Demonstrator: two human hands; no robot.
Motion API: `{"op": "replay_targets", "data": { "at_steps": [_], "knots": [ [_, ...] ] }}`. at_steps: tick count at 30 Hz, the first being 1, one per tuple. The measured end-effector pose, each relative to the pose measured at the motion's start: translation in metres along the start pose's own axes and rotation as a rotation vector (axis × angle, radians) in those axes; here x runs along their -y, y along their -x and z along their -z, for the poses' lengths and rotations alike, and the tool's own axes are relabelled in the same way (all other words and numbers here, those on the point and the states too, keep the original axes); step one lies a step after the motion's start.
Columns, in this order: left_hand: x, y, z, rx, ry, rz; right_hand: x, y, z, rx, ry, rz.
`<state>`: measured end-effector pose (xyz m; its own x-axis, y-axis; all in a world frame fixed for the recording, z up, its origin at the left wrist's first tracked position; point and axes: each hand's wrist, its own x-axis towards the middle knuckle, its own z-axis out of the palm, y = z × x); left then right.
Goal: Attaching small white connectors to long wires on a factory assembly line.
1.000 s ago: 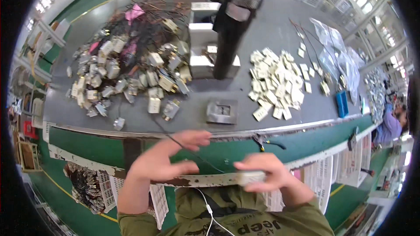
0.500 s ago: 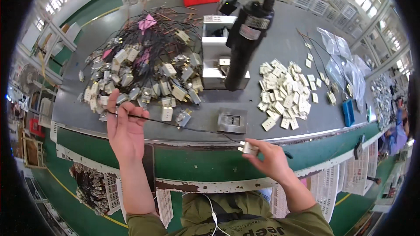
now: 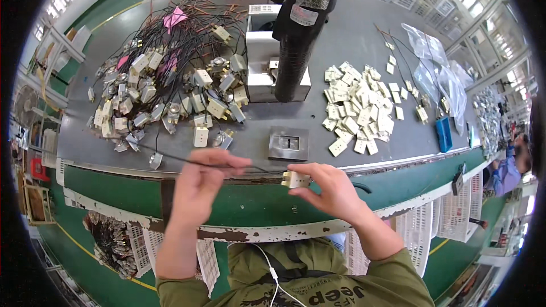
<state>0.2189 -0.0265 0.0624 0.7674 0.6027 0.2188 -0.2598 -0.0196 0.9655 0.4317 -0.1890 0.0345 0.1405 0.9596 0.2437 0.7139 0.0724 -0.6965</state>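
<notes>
Item: right hand (image 3: 330, 192), thumb and forefinger pinched on a small cream rectangular plastic plug block with brass-coloured prongs (image 3: 296, 180). Position: over the bench's green front, just nearer the body than the fixture; prongs to the left.

Item: left hand (image 3: 198, 185), blurred, fingers half curled, a thin black cable (image 3: 170, 158) running across them. From where I stand I cannot tell how firmly it is gripped, nor how its near end meets the block.

Risks, in my judgement: a hard pull could strain the cable at the block; slack could snag on the small clear-bodied plug (image 3: 155, 161) beside its path; a light pinch could let the block drop off the bench edge.

Surroundings: square grey metal fixture with a central slot (image 3: 276, 146), beyond the hands. Behind it, a leaning black cylindrical tool (image 3: 293, 51) before a grey metal box (image 3: 259, 48), together blocking a straight reach to the rear. Left, a tangled heap of black-wired white and grey plugs (image 3: 139, 91). Right, a pile of cream rectangular pieces (image 3: 358, 108); farther right, a small blue tray (image 3: 439, 131) and clear plastic bags (image 3: 452, 88).
</notes>
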Motion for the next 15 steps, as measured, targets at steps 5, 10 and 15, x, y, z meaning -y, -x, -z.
{"op": "replay_targets", "data": {
  "at_steps": [5, 10, 15],
  "knots": [
    [0.014, 0.009, -0.001, -0.05, -0.069, -0.008, 0.004, -0.007, -0.004, 0.01, 0.085, 0.025],
    [0.019, 0.01, -0.013, 0.164, -0.234, 0.186, 0.011, -0.012, -0.013, 0.013, -0.102, -0.03],
    [0.028, 0.013, -0.032, 0.087, -0.408, 0.161, 0.014, -0.016, -0.016, -0.058, -0.197, 0.079]
  ]
}}
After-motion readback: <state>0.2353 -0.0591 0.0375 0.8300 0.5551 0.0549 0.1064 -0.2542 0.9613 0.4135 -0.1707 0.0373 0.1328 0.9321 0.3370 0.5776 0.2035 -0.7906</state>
